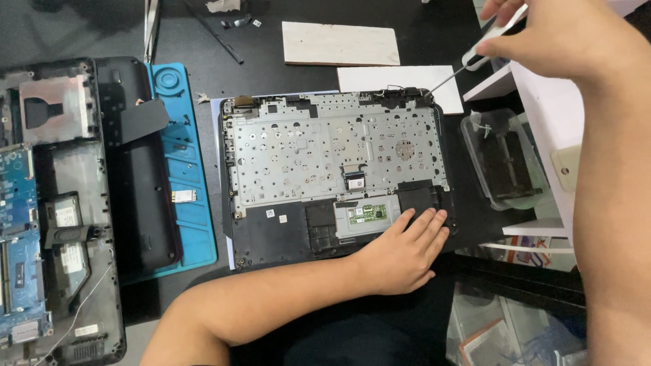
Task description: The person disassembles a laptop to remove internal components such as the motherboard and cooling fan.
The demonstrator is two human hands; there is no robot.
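Left hand [405,252] lies flat and open on the laptop shell [332,176], bottom right corner. Right hand [542,34] pinches a screwdriver [475,57], tip at the shell's top right corner.

Your left hand [400,254] and right hand [542,34] are bare, with no gloves, rings or watch, and both forearms show no sleeves down to the picture's edge.
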